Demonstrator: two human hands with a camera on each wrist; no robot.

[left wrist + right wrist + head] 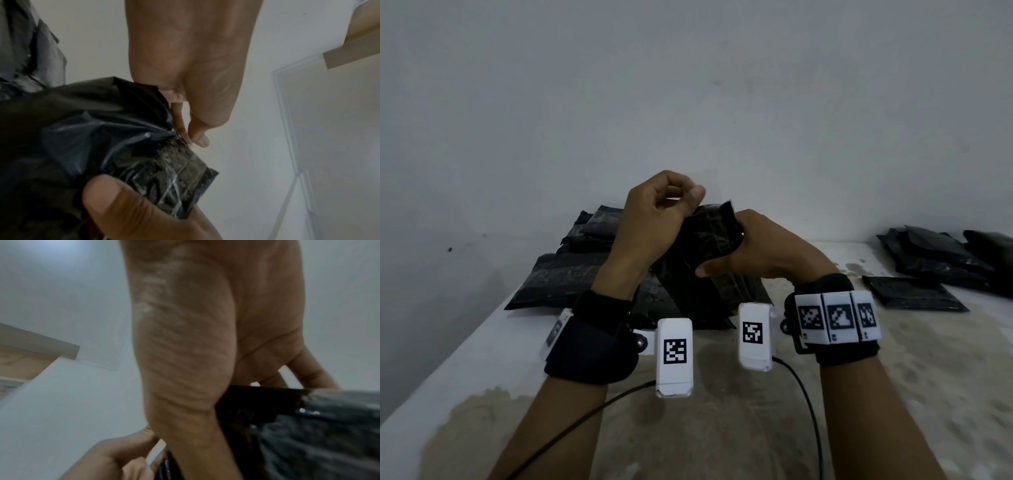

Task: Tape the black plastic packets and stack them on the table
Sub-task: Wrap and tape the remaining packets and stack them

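Note:
I hold one black plastic packet (709,246) upright above the table. My left hand (688,202) is at its top left corner, fingers curled, and the left wrist view shows the fingertips (195,138) pinching the packet's (92,126) upper edge. Shiny clear tape (180,175) lies wrinkled across that end. My right hand (722,260) grips the packet's right side, with its thumb (123,203) pressed on the front. In the right wrist view the packet (308,426) runs off to the right past my palm. No tape roll is in sight.
A loose pile of black packets (571,274) lies at the back left of the table (722,428), against the wall. More packets (935,260) are heaped at the far right, with one flat packet (914,294) in front. A black cable (804,394) trails from my right wrist.

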